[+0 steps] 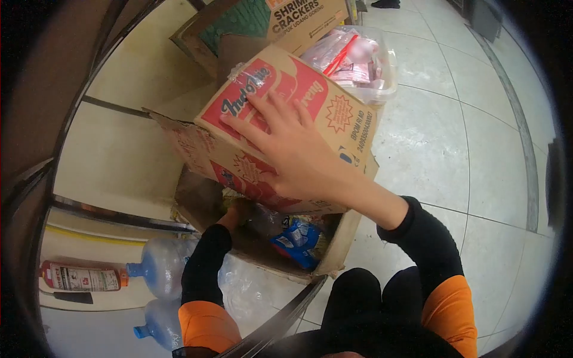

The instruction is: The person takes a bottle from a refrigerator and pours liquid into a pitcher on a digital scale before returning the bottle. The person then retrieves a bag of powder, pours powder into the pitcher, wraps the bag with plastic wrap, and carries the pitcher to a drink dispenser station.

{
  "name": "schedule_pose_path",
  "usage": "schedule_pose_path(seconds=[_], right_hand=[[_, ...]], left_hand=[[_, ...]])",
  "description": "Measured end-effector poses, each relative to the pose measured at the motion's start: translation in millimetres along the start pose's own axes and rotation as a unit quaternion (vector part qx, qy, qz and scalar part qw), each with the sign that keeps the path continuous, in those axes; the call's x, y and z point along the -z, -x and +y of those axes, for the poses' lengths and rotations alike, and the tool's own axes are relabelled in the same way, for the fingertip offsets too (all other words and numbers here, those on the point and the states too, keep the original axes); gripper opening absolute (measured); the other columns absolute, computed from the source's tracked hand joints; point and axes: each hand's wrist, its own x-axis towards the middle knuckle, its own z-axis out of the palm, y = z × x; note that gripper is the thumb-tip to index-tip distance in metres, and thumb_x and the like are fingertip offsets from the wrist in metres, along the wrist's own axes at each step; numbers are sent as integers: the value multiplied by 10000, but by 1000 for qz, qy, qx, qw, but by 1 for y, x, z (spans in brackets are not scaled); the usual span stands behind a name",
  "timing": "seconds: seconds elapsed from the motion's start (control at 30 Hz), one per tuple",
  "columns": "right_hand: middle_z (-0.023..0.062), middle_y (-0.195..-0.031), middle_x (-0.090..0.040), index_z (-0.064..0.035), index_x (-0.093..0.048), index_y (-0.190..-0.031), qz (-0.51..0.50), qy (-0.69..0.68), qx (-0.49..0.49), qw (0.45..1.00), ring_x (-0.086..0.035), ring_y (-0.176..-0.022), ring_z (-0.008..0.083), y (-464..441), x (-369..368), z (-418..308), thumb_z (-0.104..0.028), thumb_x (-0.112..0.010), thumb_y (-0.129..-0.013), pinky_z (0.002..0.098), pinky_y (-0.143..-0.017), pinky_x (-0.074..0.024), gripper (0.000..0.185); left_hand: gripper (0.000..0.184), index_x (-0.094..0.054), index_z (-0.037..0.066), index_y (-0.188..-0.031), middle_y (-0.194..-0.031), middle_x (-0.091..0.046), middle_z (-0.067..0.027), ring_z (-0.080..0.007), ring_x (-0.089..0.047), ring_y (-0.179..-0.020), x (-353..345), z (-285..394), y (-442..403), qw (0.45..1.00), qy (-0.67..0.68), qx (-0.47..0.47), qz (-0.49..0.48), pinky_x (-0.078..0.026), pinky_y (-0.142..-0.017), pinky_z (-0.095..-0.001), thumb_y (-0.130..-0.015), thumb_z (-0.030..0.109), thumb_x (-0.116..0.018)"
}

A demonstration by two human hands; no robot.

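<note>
My right hand lies with fingers spread on the red and tan Indomie carton, which sits tilted over a larger open cardboard box. Under the carton's near edge, my left hand reaches into the open box. Its fingers are in shadow and mostly hidden, so what they touch does not show clearly. Inside that box lie a blue packet and some clear plastic, to the right of my left hand.
A shrimp crackers carton and a clear plastic tub with pink packets stand behind. Blue water jugs and a red fire extinguisher are at the left. Pale floor tiles stretch along the right, with a wall at left.
</note>
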Motion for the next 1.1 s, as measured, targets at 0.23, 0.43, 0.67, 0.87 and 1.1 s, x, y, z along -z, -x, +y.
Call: schedule_pose_path(seconds=[0.23, 0.43, 0.67, 0.87, 1.1], right_hand=[[218, -1361, -304, -187, -335, -1354, -15, -3, 8, 1000, -283, -1261, 419, -7, 1, 3, -132, -722, -600, 557, -1002, -252, 849], [217, -1373, -292, -207, -329, -1362, 5, -19, 10, 1000, -252, -1282, 411, -10, -17, 14, -120, -677, -615, 564, -1015, -216, 829], [198, -1373, -298, -219, -341, -1356, 25, -54, 3, 998, -237, -1299, 388, -9, -18, 17, -128, -659, -616, 571, -1030, -184, 811], [211, -1360, -312, -211, -372, -1341, 48, -51, 8, 998, -252, -1281, 417, -9, -18, 14, -228, -682, -612, 587, -1011, -189, 792], [184, -1396, -272, -234, -356, -1356, -32, -77, 8, 996, -206, -1304, 403, -4, 30, -17, -193, -656, -643, 583, -1029, -158, 775]], left_hand=[[263, -616, 82, -1051, -1033, -623, -138, -309, -607, -947, -73, -14, -29, 994, 97, 24, 39, -472, -847, -392, -843, 149, -469], [257, -622, 57, -1016, -1001, -629, -143, -316, -614, -914, 19, -13, -3, 996, 86, 28, 22, -488, -811, -396, -832, 109, -450], [281, -615, 58, -1023, -944, -638, -154, -283, -619, -903, 100, -27, 85, 967, 210, -13, 143, -493, -772, -372, -743, 83, -605], [289, -587, 32, -1059, -947, -631, -96, -121, -584, -877, 205, 12, 185, 759, 553, 272, 210, -463, -762, -249, -775, 32, -641], [248, -568, -1, -1011, -905, -613, -144, -209, -597, -810, 318, 78, 340, 697, 453, 453, 322, -459, -696, -293, -781, 77, -619]])
